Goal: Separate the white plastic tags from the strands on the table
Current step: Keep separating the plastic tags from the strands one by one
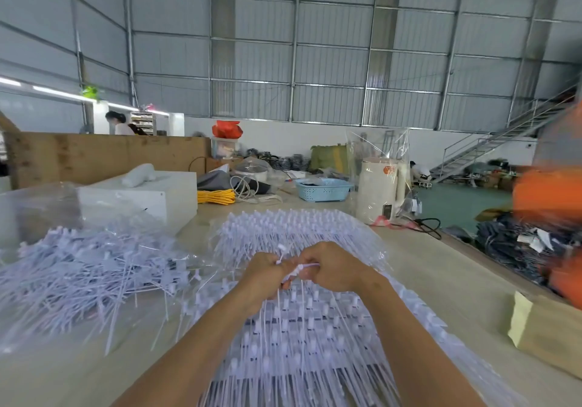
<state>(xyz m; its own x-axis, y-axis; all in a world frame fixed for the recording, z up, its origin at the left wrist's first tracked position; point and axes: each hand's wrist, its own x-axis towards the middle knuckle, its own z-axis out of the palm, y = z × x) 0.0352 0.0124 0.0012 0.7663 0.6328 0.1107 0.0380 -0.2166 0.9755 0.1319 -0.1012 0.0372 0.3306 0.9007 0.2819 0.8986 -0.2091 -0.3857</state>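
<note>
Head view: loose pile of separated tags (78,277) lay toward the table's (441,280) left edge. Left hand (264,272) and right hand (330,268) both pinched one white tag (299,269) above the joined strands (299,328), mid-table. Separation under way, apparently; next needs a clean twist-off.

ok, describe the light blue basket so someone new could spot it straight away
Follow the table to its far end, past the big sheet of white plastic tags under the hands. The basket sits just left of the tall cream appliance. It is the only light blue thing there, low, with perforated sides.
</note>
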